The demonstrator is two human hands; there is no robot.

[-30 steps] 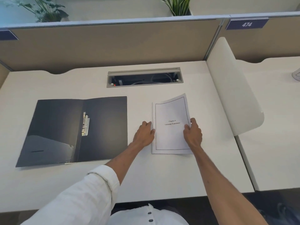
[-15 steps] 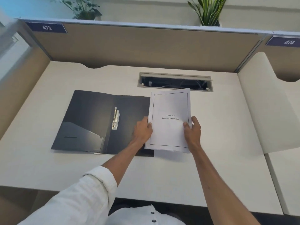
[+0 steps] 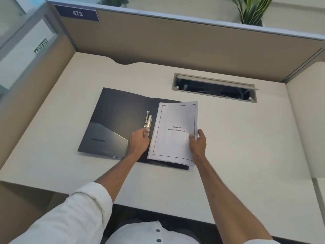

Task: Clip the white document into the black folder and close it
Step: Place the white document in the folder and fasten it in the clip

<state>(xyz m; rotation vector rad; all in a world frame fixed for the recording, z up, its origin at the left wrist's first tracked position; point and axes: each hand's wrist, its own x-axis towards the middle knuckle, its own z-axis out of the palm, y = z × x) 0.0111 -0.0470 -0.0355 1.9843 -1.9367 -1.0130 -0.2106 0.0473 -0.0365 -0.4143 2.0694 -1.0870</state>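
Note:
The black folder lies open flat on the desk, its metal clip standing along the spine. The white document, a stapled stack with a framed title page, lies over the folder's right half. My right hand grips the document's right edge, thumb on top. My left hand is off the paper and touches the lower end of the metal clip with its fingertips; whether it pinches the clip is hidden.
A cable slot with an open lid is set into the white desk behind the folder. Brown partition walls close the desk at the back and left. A curved white divider stands at the right.
The document was carried left from the bare desk onto the folder's right half. My left hand let go of the paper's left edge and moved to the metal clip.

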